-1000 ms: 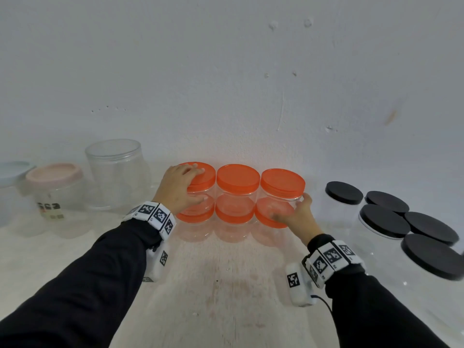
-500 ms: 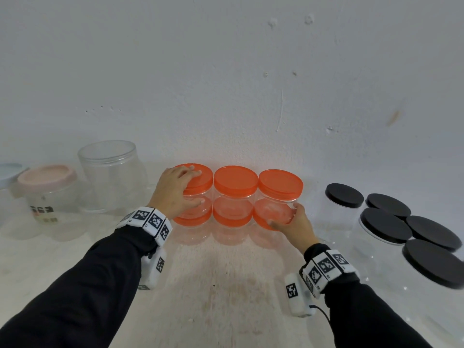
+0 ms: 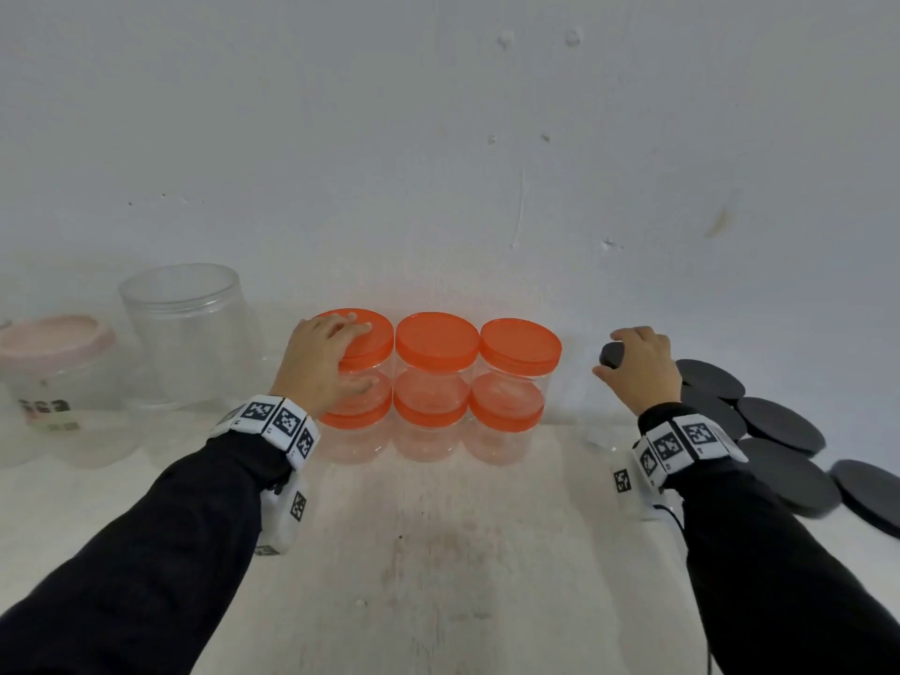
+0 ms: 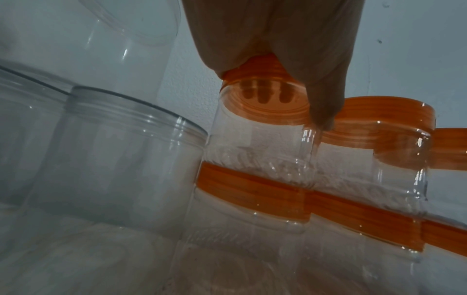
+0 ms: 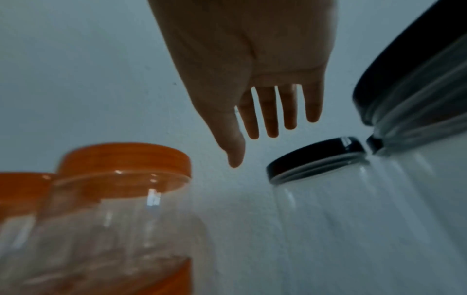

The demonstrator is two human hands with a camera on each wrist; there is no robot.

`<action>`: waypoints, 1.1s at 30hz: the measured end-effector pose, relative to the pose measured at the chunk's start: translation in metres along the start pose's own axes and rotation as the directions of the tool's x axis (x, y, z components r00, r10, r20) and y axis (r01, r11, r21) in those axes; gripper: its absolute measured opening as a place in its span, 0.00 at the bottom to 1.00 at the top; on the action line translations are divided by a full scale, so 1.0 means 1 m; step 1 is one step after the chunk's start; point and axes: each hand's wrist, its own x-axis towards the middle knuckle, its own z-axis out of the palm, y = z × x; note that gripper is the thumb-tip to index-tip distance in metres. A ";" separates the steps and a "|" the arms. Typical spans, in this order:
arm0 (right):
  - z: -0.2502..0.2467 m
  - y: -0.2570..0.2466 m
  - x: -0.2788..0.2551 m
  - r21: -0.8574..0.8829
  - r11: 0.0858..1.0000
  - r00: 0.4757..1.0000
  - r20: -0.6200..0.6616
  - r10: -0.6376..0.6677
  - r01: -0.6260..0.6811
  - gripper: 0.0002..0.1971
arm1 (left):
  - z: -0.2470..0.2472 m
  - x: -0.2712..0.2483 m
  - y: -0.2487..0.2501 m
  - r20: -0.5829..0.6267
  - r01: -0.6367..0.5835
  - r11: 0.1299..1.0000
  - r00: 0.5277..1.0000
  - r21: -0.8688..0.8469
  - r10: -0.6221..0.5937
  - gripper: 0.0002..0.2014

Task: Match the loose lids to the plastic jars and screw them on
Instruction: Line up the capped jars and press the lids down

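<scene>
Several clear jars with orange lids stand against the wall in two stacked rows. My left hand grips the top left orange-lidded jar, fingers spread on its lid and thumb down its side. In the left wrist view the fingers show through the orange lid. My right hand hovers by a clear jar with a small black lid. The right wrist view shows this hand open, fingers straight, above and apart from that black-lidded jar.
More black-lidded jars crowd the right side, one large one close beside my right wrist. On the left stand an open clear jar, a shorter open jar and a pink-lidded jar. The wall stands directly behind the jars.
My right hand has left the lower right orange-lidded jar and moved right and up to the small black-lidded jar. The left hand stays on the top left jar.
</scene>
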 end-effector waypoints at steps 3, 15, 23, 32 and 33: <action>0.002 0.008 0.007 -0.173 0.985 0.995 0.098 0.026 -0.009 0.26 | 0.001 0.000 -0.002 0.004 -0.011 1.000 1.000 -0.007 0.011 0.42; 0.005 0.004 0.007 -0.173 0.983 0.982 0.190 -0.022 0.055 0.19 | 0.004 0.002 -0.005 -0.014 -0.026 1.000 1.000 -0.007 0.025 0.43; 0.011 -0.008 -0.004 -0.104 0.979 0.968 0.199 -0.155 0.178 0.20 | 0.006 0.001 -0.008 -0.022 -0.034 0.999 0.999 -0.016 0.034 0.41; 0.012 -0.014 -0.010 -0.115 0.973 0.968 0.177 -0.180 0.202 0.18 | 0.004 0.000 -0.006 -0.027 -0.035 0.999 0.999 -0.007 0.035 0.43; 0.012 -0.014 -0.010 -0.114 0.973 0.969 0.172 -0.178 0.199 0.18 | 0.004 0.001 -0.006 -0.024 -0.033 0.999 0.999 -0.002 0.033 0.43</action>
